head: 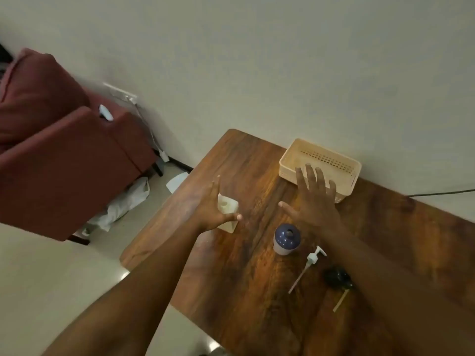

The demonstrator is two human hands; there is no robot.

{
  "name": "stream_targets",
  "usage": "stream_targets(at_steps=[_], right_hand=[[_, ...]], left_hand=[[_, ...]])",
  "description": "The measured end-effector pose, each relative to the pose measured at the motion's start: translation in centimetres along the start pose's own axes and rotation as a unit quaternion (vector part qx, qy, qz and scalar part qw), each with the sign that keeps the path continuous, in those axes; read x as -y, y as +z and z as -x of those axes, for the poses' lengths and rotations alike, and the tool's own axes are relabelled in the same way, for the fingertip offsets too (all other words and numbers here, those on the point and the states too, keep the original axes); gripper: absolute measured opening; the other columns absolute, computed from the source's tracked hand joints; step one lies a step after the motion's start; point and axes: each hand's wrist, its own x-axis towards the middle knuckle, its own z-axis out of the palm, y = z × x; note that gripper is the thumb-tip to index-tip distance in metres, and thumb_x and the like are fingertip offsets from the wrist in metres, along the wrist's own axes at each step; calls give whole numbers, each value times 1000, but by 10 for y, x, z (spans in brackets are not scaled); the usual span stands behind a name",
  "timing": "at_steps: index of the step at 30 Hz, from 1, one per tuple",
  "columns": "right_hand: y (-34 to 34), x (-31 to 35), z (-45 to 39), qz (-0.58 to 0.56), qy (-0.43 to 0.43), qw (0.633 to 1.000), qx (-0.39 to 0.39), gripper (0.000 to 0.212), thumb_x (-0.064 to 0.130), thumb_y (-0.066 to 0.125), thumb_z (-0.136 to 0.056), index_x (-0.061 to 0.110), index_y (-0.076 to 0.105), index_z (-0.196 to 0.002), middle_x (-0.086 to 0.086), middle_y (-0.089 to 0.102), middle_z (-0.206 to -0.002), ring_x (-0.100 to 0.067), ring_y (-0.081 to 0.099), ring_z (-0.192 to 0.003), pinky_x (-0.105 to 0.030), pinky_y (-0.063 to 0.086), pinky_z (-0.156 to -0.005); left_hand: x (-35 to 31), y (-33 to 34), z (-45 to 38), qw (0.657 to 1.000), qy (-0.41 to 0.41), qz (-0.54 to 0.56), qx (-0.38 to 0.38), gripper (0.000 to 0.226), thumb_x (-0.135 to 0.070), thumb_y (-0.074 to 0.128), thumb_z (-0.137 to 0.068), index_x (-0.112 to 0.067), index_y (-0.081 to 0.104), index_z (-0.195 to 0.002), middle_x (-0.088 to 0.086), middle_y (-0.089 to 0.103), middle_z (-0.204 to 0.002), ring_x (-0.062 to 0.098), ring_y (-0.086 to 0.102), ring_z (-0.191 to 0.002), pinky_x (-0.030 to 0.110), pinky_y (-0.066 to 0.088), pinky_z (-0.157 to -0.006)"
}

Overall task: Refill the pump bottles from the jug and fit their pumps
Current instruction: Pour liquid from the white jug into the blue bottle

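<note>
A cream square bottle (228,211) with an open neck stands on the wooden table (246,278), partly hidden behind my left hand (214,208). That hand hovers over it with fingers spread, holding nothing. A round bottle (284,238) with a dark blue top and open hole stands mid-table. My right hand (314,199) is stretched out flat above the table, just beyond that bottle, empty. A white pump (309,263) with its long tube lies beside the blue bottle. A black pump (338,278) with a yellowish tube lies to its right, partly under my right forearm.
A cream perforated basket (321,160) sits at the table's far edge against the wall. A dark red sofa (64,150) stands to the left, with white cloth and paper on the floor (126,201) beside it. A black cable (442,193) runs along the wall at right.
</note>
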Motion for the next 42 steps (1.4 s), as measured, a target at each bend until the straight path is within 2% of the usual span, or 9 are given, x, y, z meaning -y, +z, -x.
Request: stream_targets(at_steps=[5,10,13,19,23,29,35,39,42], right_hand=[[13,0,6,-12,22,1000,15,106,89,21,-79,19,19,-160,-13,20,-167,-38,20,-152,-66,27,-114],[22,-1,13,-62,60,996,27,115,93,13,-72,19,13,-160,-12,21,-167,-33,23,-152,-57,29,-117],[32,-2,23,-156,82,984,24,111,91,28,-76,20,10,-160,-10,22,-167,-28,23,-152,-53,30,-118],[55,10,60,-393,189,899,30,112,84,63,-71,33,17,-159,4,25,-166,-17,28,-149,-43,36,-115],[70,26,79,-467,234,852,20,121,85,73,-59,37,20,-157,6,27,-164,-18,30,-148,-43,39,-114],[90,44,89,-472,264,840,47,126,72,86,-53,41,19,-155,4,32,-162,-22,36,-145,-33,42,-106],[106,50,87,-471,265,841,34,116,42,96,-62,30,29,-155,1,40,-158,-20,40,-142,-25,42,-106],[113,52,85,-446,274,852,-5,96,29,94,-67,22,41,-147,-1,51,-148,-20,51,-133,2,38,-86],[114,53,85,-436,274,857,-14,92,29,94,-67,23,44,-143,0,53,-145,-19,52,-130,-12,43,-93]], left_hand=[[25,13,-13,995,-53,77,43,128,-52,94,-66,-31,14,-164,5,29,-166,30,36,-147,45,39,-117],[33,20,-13,990,-24,142,9,95,-47,94,-52,-30,48,-135,-6,58,-124,17,57,-117,30,53,-86],[38,25,-14,986,-5,168,-6,73,-28,96,-65,-24,55,-125,-5,64,-118,12,62,-114,36,58,-91],[44,33,-13,977,25,209,-39,59,-22,95,-66,-14,63,-115,2,71,-110,15,70,-107,35,59,-89],[47,36,-15,975,34,216,-43,53,-15,95,-71,-24,63,-113,-11,73,-105,5,70,-104,17,56,-81],[51,40,-16,974,45,213,-60,59,-18,96,-71,-25,61,-118,-8,71,-111,8,69,-107,18,57,-82],[50,42,-14,969,65,230,-69,58,-3,91,-75,-44,66,-108,-15,73,-108,5,71,-105,13,56,-78],[49,44,-14,967,54,240,-69,52,-4,91,-76,-30,64,-112,-17,73,-107,5,70,-105,14,56,-78],[47,43,-13,967,59,239,-64,51,2,89,-77,-29,64,-108,-20,74,-103,2,71,-102,13,56,-79]])
